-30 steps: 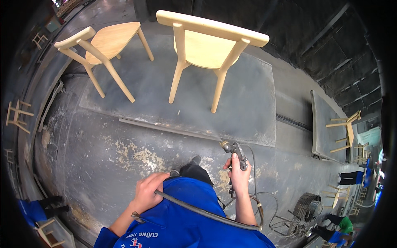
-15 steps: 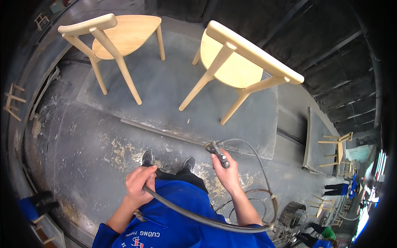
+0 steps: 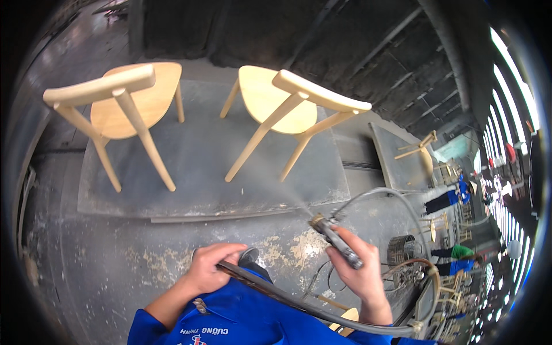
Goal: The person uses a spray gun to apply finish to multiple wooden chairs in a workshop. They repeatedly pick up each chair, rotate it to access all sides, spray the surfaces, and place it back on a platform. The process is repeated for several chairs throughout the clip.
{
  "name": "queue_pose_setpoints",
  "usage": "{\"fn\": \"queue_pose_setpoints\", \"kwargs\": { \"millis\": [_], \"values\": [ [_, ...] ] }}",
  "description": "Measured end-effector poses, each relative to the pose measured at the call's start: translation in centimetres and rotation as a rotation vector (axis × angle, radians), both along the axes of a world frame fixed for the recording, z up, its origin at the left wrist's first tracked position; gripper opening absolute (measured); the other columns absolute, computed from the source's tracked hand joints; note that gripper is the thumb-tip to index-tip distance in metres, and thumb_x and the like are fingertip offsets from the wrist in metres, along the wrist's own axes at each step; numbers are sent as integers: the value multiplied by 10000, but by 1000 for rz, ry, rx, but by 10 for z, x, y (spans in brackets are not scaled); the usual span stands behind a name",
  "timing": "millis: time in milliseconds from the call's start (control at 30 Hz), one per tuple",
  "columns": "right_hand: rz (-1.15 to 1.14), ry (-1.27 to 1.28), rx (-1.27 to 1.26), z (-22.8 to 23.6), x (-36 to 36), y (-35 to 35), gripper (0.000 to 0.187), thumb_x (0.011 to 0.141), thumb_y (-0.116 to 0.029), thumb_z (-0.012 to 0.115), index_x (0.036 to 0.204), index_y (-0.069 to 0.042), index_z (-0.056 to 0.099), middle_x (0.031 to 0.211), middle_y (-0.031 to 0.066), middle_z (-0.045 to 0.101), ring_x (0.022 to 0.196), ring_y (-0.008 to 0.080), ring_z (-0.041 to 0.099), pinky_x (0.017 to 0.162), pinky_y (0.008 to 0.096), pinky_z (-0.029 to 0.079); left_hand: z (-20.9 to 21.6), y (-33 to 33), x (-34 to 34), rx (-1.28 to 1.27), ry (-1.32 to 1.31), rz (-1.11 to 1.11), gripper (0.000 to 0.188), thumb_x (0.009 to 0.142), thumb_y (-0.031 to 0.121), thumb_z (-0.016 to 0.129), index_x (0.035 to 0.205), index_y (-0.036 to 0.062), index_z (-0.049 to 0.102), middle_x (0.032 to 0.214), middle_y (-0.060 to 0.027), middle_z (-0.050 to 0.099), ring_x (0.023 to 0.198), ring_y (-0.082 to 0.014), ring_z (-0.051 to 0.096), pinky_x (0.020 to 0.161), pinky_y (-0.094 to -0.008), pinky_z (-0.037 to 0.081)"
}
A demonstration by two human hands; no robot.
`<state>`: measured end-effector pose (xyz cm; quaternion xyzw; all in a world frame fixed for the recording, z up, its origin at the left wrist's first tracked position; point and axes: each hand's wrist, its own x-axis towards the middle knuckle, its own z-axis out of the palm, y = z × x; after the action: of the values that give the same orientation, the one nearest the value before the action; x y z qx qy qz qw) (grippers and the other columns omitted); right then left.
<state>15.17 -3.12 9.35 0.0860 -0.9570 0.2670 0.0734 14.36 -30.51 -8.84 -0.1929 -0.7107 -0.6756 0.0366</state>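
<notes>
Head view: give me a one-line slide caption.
Right hand aims a spray gun at the nearer of two pale wooden chairs while the left hand holds the hose.

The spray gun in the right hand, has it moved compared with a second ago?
Yes. The spray gun now sits further right along the front edge of the grey platform, under the right chair, in the right hand.

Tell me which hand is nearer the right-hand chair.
Right. The right hand holds the spray gun just below the right-hand chair, by its near legs. The left hand grips the grey hose, lower and further left.
</notes>
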Motion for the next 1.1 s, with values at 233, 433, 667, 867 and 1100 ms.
{"fn": "queue_pose_setpoints", "kwargs": {
  "millis": [233,433,667,867,1100],
  "values": [
    [-133,244,158,102,75,-30,584,697,-102,867,1237,30,684,877,170,738,746,248,736,696,321,554,32,1,-26,2,13,-643,662,698,-60,577,1341,79,648,986,-113,696,885,-267,681,831,-370,549],
    [-194,599,-258,157,91,-51,811,818,-566,812,1238,99,617,774,132,690,584,170,662,459,244,418,61,17,-32,116,99,-854,607,769,-80,565,1346,82,665,1051,-109,712,920,-225,674,880,-336,530],
    [-231,364,-298,217,49,-47,488,1048,-373,537,1242,73,576,703,106,629,577,149,623,417,216,371,73,26,-32,106,96,-1027,628,760,-57,557,1363,91,654,1184,-143,721,1005,-243,695,923,-359,536],
    [-525,267,-173,233,5,17,395,1030,-466,593,947,-80,594,693,18,633,571,87,608,414,210,372,77,35,-30,111,-65,-1136,437,892,74,747,1323,98,679,1030,-103,759,919,-174,702,847,-315,526],
    [-743,487,-368,195,37,110,410,1058,-456,554,949,-61,566,714,43,610,584,128,620,386,223,345,67,61,-44,98,-363,-1424,433,1022,242,663,1421,88,593,1015,-45,709,866,-116,666,820,-252,518]
  ]
}}
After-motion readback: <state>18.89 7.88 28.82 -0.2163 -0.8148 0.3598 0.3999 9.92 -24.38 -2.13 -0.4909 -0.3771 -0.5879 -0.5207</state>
